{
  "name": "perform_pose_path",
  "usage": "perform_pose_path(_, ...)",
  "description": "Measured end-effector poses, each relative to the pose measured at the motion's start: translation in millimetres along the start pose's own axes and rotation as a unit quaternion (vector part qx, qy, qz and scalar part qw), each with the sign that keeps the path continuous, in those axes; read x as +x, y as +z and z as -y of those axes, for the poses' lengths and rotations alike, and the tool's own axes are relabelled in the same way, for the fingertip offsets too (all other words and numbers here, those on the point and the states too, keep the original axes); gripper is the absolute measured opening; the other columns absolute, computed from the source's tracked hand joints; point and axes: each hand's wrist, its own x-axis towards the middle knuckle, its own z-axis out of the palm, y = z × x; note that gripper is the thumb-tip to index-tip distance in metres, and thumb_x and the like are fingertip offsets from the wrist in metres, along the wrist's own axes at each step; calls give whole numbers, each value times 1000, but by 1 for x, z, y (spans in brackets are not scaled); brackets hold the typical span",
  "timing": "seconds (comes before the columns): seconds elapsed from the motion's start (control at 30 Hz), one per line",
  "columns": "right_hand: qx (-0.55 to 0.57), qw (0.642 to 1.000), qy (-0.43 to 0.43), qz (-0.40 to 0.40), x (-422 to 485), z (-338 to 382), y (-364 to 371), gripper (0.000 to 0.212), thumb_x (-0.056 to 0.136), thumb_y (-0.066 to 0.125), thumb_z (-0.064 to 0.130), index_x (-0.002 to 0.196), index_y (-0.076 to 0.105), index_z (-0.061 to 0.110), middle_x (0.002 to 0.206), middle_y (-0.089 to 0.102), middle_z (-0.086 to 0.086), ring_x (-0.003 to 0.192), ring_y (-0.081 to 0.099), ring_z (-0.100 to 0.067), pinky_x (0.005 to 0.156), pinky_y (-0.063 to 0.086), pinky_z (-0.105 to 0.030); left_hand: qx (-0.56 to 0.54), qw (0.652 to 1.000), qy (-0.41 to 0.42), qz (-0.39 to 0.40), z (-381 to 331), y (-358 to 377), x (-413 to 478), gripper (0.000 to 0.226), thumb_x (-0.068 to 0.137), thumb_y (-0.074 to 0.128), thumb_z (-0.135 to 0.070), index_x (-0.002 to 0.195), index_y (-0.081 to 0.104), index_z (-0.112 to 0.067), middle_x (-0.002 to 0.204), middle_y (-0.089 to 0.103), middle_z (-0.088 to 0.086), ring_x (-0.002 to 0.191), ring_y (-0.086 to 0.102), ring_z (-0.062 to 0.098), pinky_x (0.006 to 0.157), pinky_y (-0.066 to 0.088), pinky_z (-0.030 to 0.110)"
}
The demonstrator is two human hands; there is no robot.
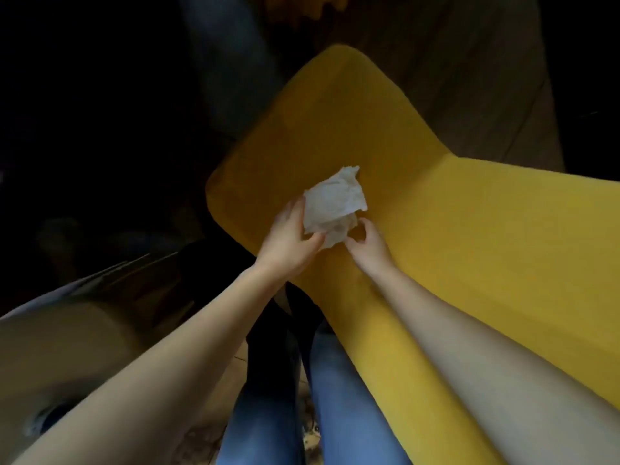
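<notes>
A crumpled white wipe (335, 203) lies over the seat of a yellow chair (453, 236). My left hand (290, 241) grips the wipe's left edge, thumb curled under its lower corner. My right hand (367, 245) is at the wipe's lower right corner with fingers curled toward it; whether they pinch the wipe or only touch it is not plain. Both forearms reach in from the bottom of the view.
The chair's backrest (523, 263) stretches to the right. My legs in blue jeans (339, 407) stand at the chair's near edge. A pale rounded object (60, 344) sits at the lower left. The surroundings are dark, with a brown floor (469, 95) beyond the chair.
</notes>
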Motion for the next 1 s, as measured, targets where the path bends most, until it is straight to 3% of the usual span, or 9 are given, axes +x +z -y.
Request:
perform_pose_path(0.13,67,997,27,-10,17,3,-1,63,90,60,33,144,32,19,147,35,-8,131,40,-27,92,37,-31,23,999,11,-19,-1,11,32,72,89,54,-36,148,15,-21,157,15,8,144,11,25,113,19,43)
perform_pose_path(0.4,127,989,62,40,41,3,13,48,90,58,17,135,41,18,135,45,-6,115,49,-22,79,42,-29,84,995,5,58,33,52,69,66,90,56,-15,146,21,-22,157,8,10,142,15,29,112,25,42)
perform_pose_path(0.53,114,990,49,63,42,-3,25,45,88,60,11,130,46,21,130,50,-7,115,50,-22,88,47,-31,58,998,-3,9,51,65,67,44,87,58,-17,126,40,-25,133,39,4,118,46,29,84,41,34)
perform_pose_path(0.63,120,986,45,106,35,-4,35,34,85,61,3,116,54,13,88,62,4,71,63,-7,60,49,-17,-31,999,-33,-7,55,72,61,28,87,60,-25,110,45,-22,109,54,-3,98,55,20,77,46,35)
perform_pose_path(0.7,127,980,69,139,29,-4,40,34,86,61,4,119,52,8,84,63,1,53,62,-5,53,46,-19,-123,990,-76,-3,58,72,54,24,86,62,-27,104,46,-23,98,56,-8,94,56,17,74,44,30)
perform_pose_path(0.8,91,979,90,158,21,-3,45,42,89,61,11,128,47,6,114,61,-11,79,62,-15,66,50,-23,-243,959,-147,18,68,67,35,31,85,66,-29,109,52,-15,106,58,1,98,56,18,78,46,32)
perform_pose_path(0.87,53,981,85,166,16,1,47,39,89,60,8,126,49,6,120,60,-16,90,60,-21,71,51,-28,-294,938,-181,21,76,60,20,31,86,65,-27,110,53,-10,109,58,6,101,58,22,84,48,36)
perform_pose_path(0.93,24,981,82,176,10,5,52,39,89,58,4,127,49,5,120,60,-19,87,61,-21,67,51,-27,-335,919,-207,10,87,53,5,26,89,61,-21,111,55,-8,110,59,10,100,59,24,84,49,35)
perform_pose_path(1.0,-4,978,80,191,5,10,62,45,89,59,4,132,46,5,120,61,-16,83,61,-18,64,51,-24,-357,907,-221,-5,103,47,-10,22,91,57,-19,111,55,-8,107,60,10,92,59,22,74,49,29)
